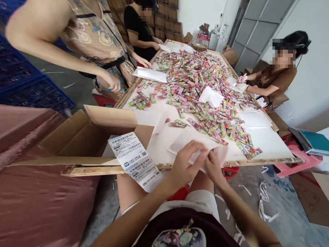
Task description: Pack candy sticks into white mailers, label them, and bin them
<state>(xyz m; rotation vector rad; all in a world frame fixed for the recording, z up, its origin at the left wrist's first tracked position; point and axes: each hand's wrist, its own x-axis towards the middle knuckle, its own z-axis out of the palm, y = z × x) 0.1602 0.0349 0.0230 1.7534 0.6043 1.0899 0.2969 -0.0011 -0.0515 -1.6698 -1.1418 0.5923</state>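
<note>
**A bag (223,153) held at the counter's (275,144) near edge**

The right hand (214,165) is closed on the pale bag, just over the middle of the near edge, probably so that it stays steady close to the lap. The left hand (189,161) is beside it, fingers and thumb curved; whether it pinches the bag I cannot tell, for blur.

Left of the hands, a label sheet (132,156) slopes down over the near edge, print upward, which would make it easy to read from the seat. An open box (68,133) stands at the near left corner, perhaps to be within the left arm's reach. Past the left hand a flat wrapper (178,141) lies on the counter.

Farther on, packets (190,77) spread in a heap through the middle toward the far edge, likely central so every side can reach them. A white bundle (212,97) rests on the heap.

At the left edge a standing person (97,37) has one hand by an envelope (151,74). At the right edge, a gloved person (279,77) works over the heap; another person (141,36) is by the far left corner.
</note>
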